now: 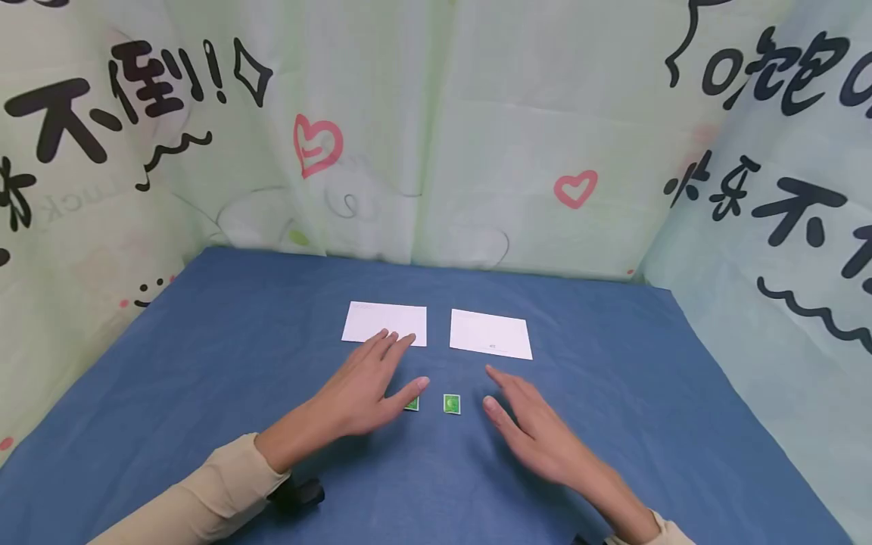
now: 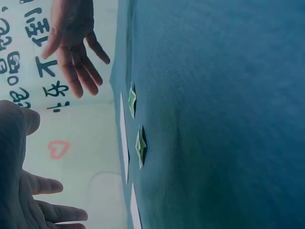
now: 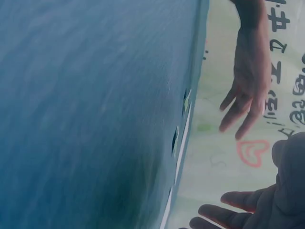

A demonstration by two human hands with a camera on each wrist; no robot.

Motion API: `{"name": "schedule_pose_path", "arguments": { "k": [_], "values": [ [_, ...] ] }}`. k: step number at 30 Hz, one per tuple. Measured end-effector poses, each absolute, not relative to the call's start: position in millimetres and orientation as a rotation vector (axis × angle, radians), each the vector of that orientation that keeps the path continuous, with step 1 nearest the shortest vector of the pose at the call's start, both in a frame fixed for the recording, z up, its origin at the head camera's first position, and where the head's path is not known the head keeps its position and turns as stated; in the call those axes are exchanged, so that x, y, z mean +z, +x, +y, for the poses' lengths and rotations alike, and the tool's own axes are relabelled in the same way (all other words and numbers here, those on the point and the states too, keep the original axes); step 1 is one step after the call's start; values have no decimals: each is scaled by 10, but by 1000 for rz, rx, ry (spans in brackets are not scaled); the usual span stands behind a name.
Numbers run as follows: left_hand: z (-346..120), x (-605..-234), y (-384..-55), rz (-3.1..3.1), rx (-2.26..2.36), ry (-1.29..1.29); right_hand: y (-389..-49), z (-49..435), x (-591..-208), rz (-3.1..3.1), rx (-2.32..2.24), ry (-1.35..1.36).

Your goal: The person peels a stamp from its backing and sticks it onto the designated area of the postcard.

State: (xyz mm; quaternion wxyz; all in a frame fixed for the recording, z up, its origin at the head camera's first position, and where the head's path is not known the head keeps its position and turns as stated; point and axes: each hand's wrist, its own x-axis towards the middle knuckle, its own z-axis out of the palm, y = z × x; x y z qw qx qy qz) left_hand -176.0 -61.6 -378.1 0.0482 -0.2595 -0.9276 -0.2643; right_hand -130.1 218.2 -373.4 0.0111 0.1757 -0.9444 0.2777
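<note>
Two small green stamp-like squares with pale borders lie on the blue cloth; the right square (image 1: 452, 404) is in full sight, while the left square (image 1: 412, 405) is partly covered by the left thumb in the head view. Beyond them lie two white cards, a left card (image 1: 384, 322) and a right card (image 1: 490, 334). My left hand (image 1: 368, 386) hovers above the cloth with fingers spread, holding nothing. My right hand (image 1: 534, 431) hovers to the right of the squares, fingers extended and likewise holding nothing. In the left wrist view the squares (image 2: 132, 101) look slightly curled.
Blue cloth (image 1: 272, 318) covers the table. Pale curtains (image 1: 504, 136) printed with dark characters and pink hearts enclose its back and sides. A black device (image 1: 297, 496) sits at the left wrist.
</note>
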Motion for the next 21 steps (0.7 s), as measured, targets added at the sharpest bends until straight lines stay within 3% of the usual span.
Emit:
{"name": "schedule_pose_path", "arguments": {
  "k": [11,21],
  "values": [
    [-362,-3801,-1972,-2864,-1023,-754,-1365,2036,-3741,-2962,1117,412],
    [-182,-3900,-2208,-2817,-986,-816,-1498,1966,-3782,-2908,1124,466]
  ]
}}
